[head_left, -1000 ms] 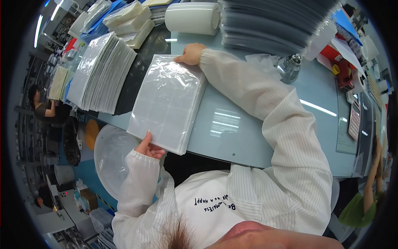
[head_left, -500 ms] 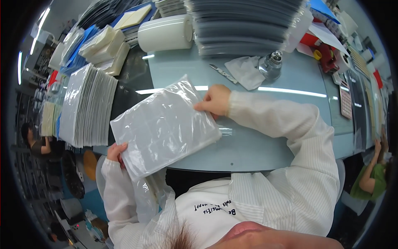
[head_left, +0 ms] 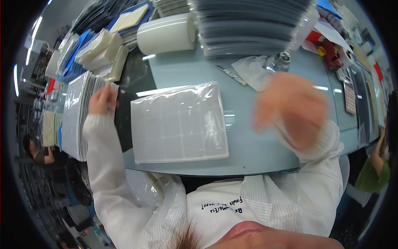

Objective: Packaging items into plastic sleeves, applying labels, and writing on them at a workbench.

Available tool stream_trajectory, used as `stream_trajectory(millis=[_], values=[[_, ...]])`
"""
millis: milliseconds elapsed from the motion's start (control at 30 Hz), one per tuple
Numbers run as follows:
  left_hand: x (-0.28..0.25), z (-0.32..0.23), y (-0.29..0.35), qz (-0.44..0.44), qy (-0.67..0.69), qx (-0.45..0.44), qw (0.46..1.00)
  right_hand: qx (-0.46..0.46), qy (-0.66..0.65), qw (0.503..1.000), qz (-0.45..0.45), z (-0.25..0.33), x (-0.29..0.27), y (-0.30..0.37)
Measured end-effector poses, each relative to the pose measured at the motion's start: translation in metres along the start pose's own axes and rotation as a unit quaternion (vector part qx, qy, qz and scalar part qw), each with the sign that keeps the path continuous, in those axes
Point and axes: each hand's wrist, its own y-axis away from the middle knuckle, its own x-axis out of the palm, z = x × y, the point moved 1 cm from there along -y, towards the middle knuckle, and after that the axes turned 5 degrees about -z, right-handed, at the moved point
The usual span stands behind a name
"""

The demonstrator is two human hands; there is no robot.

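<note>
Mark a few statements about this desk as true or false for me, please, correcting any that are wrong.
1. The packet lies flat on the table. True.
2. Both hands hold the packet. False: the left hand is at the stack; the right hand, blurred, is apart from the packet.
3. The white roll lies beyond the packet. True.
4. The stack stands right of the packet. False: it stands left.

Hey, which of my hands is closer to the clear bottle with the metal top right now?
Your right hand: it is blurred, just on your side of the clear bottle. Your left hand is well off to the bottle's left, by the pale stack.
</note>
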Motion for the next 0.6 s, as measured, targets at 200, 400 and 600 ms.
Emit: stream_trajectory(millis=[200, 400, 600], values=[[0.094, -0.005, -0.145, 0.031, 0.108, 0.000, 0.994, -0.079, -0.170, 0.982, 0.000, 0.052, 0.000, -0.013], [0.141, -0.025, -0.169, 0.103, 0.235, 0.005, 0.967, -0.156, -0.332, 0.930, -0.040, 0.069, 0.009, -0.018], [0.144, -0.064, -0.127, 0.071, 0.197, 0.141, 0.968, -0.184, -0.274, 0.943, 0.046, 0.056, 0.006, -0.013]])
